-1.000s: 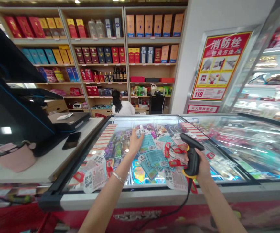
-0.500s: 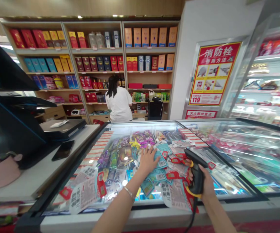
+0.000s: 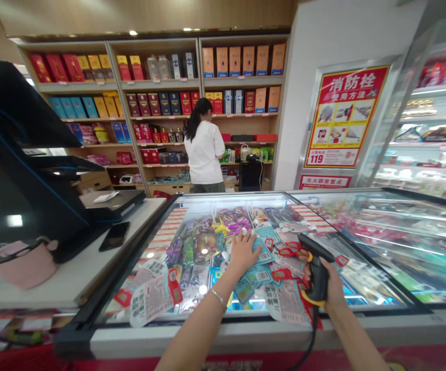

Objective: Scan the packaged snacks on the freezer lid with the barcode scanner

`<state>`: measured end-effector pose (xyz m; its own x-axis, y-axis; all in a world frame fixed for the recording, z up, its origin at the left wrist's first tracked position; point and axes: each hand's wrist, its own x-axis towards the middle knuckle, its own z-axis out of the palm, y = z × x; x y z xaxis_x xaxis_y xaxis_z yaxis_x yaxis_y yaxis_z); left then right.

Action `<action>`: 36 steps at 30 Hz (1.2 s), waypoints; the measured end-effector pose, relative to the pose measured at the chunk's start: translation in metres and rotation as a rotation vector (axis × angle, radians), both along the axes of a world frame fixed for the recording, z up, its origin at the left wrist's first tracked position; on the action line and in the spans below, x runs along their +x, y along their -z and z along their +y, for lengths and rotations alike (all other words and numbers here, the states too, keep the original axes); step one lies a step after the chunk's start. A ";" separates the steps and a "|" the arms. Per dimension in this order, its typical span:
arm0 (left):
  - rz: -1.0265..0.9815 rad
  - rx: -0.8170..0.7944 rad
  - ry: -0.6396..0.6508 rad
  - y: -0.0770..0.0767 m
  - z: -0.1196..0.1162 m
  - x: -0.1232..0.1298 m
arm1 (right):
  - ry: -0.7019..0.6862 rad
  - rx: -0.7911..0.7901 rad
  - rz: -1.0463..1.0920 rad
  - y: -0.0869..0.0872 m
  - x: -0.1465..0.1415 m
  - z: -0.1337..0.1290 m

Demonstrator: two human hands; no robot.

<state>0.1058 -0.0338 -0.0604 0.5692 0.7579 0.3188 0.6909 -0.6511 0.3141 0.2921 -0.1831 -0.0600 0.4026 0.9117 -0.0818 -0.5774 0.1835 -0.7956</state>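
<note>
My left hand (image 3: 243, 253) lies with spread fingers at the left edge of a spread of flat packets, touching the teal ones (image 3: 262, 274). In my right hand (image 3: 333, 286) is a black and yellow barcode scanner (image 3: 318, 275), its head tilted up to the left and its cable hanging down over the freezer's front edge. Red, white and teal packets (image 3: 285, 304) lie under and beside the scanner on the glass lid. Two more white and red packets (image 3: 151, 299) rest on the glass at the left.
A glass-topped freezer (image 3: 130, 335) holds colourful packs. On the left counter (image 3: 68, 288) are a phone (image 3: 115, 236), a pink pot (image 3: 30, 268) and a black terminal (image 3: 22, 154). Beyond the freezer, a person (image 3: 204, 154) stands near shelves of boxes.
The view has swung slightly left, so things appear further right. The person at the shelves has turned and stands more to the right. My hands keep their places among the packets.
</note>
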 end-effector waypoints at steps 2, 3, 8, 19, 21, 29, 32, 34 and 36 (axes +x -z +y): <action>0.020 -0.009 0.024 -0.006 0.000 -0.005 | 0.006 -0.022 -0.020 -0.005 0.000 -0.002; 0.023 -0.009 0.030 -0.012 0.001 -0.010 | 0.009 -0.029 -0.029 -0.009 -0.001 -0.002; -0.110 0.088 -0.105 -0.052 0.021 -0.082 | -0.009 -0.023 -0.088 -0.034 -0.021 0.000; 0.180 -0.335 -0.633 -0.049 0.026 -0.303 | -0.438 0.079 -0.142 -0.047 -0.185 0.070; 0.196 -0.380 -0.605 -0.037 0.025 -0.313 | -0.508 0.052 -0.142 -0.040 -0.214 0.084; -0.024 -0.494 -0.459 -0.013 0.047 -0.325 | -0.789 -0.106 -0.122 -0.003 -0.269 0.127; -0.208 -0.559 -0.260 -0.017 0.065 -0.325 | -0.799 -0.107 -0.062 0.012 -0.267 0.135; -0.425 -0.534 -0.258 -0.021 0.079 -0.320 | -0.782 -0.084 -0.041 0.019 -0.262 0.139; -0.756 -0.491 -0.380 -0.022 0.092 -0.311 | -0.772 -0.076 -0.041 0.021 -0.258 0.141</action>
